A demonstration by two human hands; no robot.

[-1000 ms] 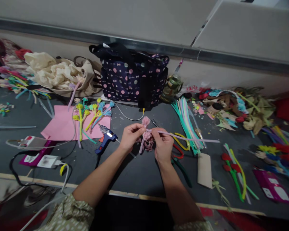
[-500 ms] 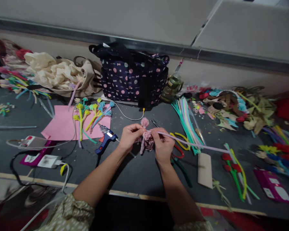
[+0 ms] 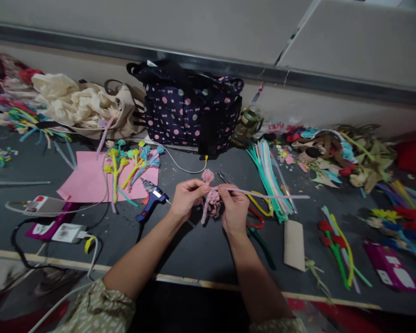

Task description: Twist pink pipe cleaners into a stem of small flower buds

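Both hands meet over the middle of the dark table. My left hand pinches a pink pipe cleaner figure, whose fluffy round tuft rises above the fingertips. Thumb and finger of my right hand are closed on a pale pink pipe cleaner, close to where it meets the figure. Its long free end sticks out to the right. The fingers partly cover the figure's middle. Left of my left hand lies a blue glue gun; red-and-green handled pliers lie beside my right wrist.
Pink paper at the left bears yellow and blue pipe cleaner flowers. A polka-dot bag and a green bottle stand at the back. Right are bundled pipe cleaners, a cardboard tube and red flowers.
The pale pink pipe cleaner's free end has drawn in leftward and now reaches less far to the right. Both hands keep their pinch, with only a slight shift.
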